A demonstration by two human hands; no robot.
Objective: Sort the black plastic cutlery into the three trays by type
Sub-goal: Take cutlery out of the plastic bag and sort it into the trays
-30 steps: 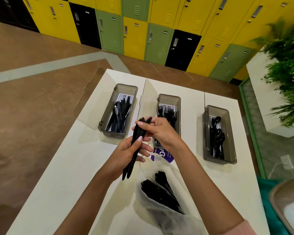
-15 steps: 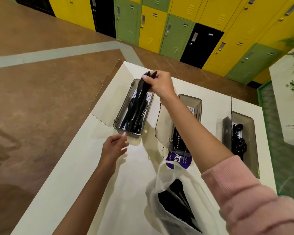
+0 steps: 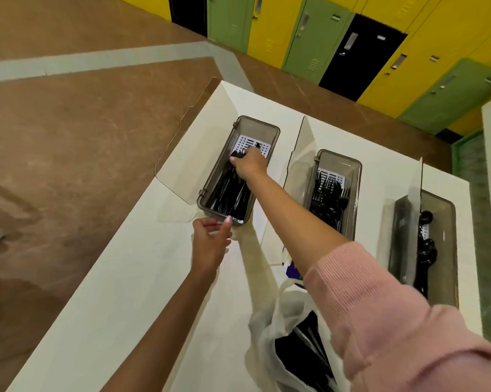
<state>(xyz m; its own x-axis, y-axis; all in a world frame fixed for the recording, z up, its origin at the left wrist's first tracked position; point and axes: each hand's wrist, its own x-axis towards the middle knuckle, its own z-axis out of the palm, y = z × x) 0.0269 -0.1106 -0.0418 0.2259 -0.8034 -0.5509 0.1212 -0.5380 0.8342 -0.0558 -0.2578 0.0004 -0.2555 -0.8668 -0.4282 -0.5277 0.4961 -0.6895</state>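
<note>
Inside the leftmost tray point(image 3: 218, 168), the right hand point(image 3: 250, 164) grips black cutlery point(image 3: 236, 155) at the far end; the left hand point(image 3: 210, 244), loosely curled and holding nothing, hovers beside the tray's near end.

The right arm is extended with the right hand point(image 3: 250, 164) inside the left tray point(image 3: 269, 131), fingers curled on black cutlery point(image 3: 236, 155), while the left hand point(image 3: 210, 244) hovers just short of that tray's near end, fingers loosely curled.
</note>
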